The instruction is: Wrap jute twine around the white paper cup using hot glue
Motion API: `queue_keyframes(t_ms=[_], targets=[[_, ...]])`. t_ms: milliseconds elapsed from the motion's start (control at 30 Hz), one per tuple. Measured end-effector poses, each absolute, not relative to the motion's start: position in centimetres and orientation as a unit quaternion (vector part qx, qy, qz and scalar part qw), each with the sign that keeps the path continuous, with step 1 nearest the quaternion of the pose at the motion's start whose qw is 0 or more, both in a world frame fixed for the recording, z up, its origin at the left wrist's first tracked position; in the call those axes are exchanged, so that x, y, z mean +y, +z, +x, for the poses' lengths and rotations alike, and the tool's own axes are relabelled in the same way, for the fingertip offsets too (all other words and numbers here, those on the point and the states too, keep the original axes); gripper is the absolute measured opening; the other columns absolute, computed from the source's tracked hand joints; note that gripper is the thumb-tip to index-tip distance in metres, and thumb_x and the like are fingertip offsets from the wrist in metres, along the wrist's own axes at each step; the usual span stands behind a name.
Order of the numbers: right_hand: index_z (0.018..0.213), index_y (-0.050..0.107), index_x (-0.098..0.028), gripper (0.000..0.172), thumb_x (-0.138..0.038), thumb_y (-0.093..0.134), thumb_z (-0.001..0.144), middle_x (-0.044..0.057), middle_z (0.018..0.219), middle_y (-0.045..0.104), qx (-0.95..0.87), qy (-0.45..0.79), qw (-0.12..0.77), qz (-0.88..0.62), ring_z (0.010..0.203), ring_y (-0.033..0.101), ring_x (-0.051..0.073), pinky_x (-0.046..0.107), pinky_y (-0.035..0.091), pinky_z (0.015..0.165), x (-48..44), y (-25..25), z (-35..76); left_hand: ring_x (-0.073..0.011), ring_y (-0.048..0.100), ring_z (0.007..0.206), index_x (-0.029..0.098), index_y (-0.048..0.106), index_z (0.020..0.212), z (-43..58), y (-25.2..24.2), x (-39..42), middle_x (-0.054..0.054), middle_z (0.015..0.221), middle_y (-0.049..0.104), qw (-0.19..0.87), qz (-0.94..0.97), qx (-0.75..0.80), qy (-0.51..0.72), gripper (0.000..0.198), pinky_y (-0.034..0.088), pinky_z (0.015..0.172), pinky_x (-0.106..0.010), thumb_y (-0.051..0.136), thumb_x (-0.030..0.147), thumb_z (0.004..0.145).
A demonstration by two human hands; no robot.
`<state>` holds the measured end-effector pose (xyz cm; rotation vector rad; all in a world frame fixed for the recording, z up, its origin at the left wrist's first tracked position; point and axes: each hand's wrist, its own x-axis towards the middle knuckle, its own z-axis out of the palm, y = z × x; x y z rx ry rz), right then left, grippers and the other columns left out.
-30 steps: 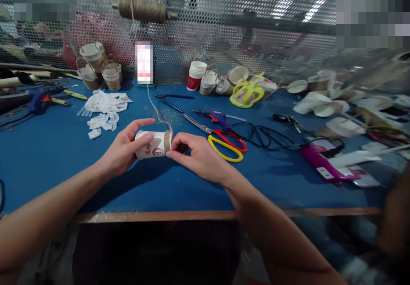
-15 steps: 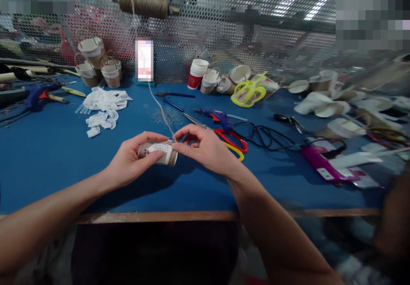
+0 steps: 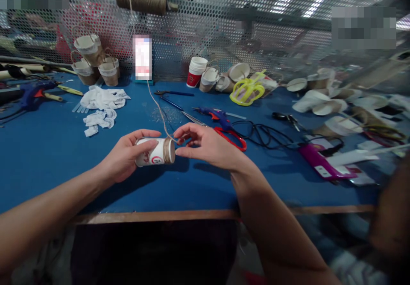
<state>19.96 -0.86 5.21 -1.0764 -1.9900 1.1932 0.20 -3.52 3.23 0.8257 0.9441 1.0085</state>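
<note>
My left hand is wrapped round a white paper cup with red print, lying on its side above the table, its base to the right. Several turns of brown twine circle the cup near its base. A strand of twine slants down from the back to the cup's base end. Just right of that end is my right hand, its thumb and forefinger apart and the other fingers curled. The strand passes by its fingertips; whether they touch it is hard to see.
A twine spool hangs on the perforated metal screen. Behind my right hand lie red-handled scissors and a blue glue gun with a black cord. White paper scraps, twine-wrapped cups, stacked cups and a purple power strip stand or lie around.
The cup has turned in my left hand, showing a red round print and more of the twine band. My right thumb and forefinger have come away from the cup and spread apart.
</note>
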Motion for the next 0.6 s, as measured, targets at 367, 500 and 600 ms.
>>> queue_keyframes(t_ms=[367,500,600], targets=[[0.064,0.058,-0.014,0.025,-0.034,0.056,0.078,0.0,0.06,0.057,-0.53,0.635,0.388,-0.407,0.049,0.05,0.006,0.019,0.039,0.044,-0.1,5.0,19.6,-0.0092,0.054,0.056,0.014,0.062,0.091,0.4,3.1,-4.8,-0.003,0.077,0.065,0.564,0.591,0.415,0.401,0.023,0.044,0.052,-0.019,0.066,0.024,0.071],[0.061,0.059,-0.013,0.03,-0.036,0.055,0.08,0.002,0.061,0.06,-0.477,0.696,0.367,-0.39,0.05,0.052,0.007,0.02,0.042,0.046,0.0,4.8,19.4,-0.009,0.052,0.057,0.014,0.063,0.095,0.4,3.1,-5.3,-0.004,0.081,0.066,0.478,0.697,0.387,0.37,0.022,0.041,0.052,-0.018,0.06,0.024,0.076],[0.063,0.059,-0.014,0.029,-0.037,0.056,0.08,0.001,0.062,0.061,-0.497,0.687,0.353,-0.395,0.049,0.051,0.006,0.02,0.041,0.047,-0.1,4.5,19.3,-0.0103,0.054,0.061,0.016,0.062,0.101,0.2,3.0,-5.6,-0.004,0.086,0.066,0.442,0.74,0.362,0.355,0.023,0.041,0.055,-0.019,0.058,0.023,0.079]])
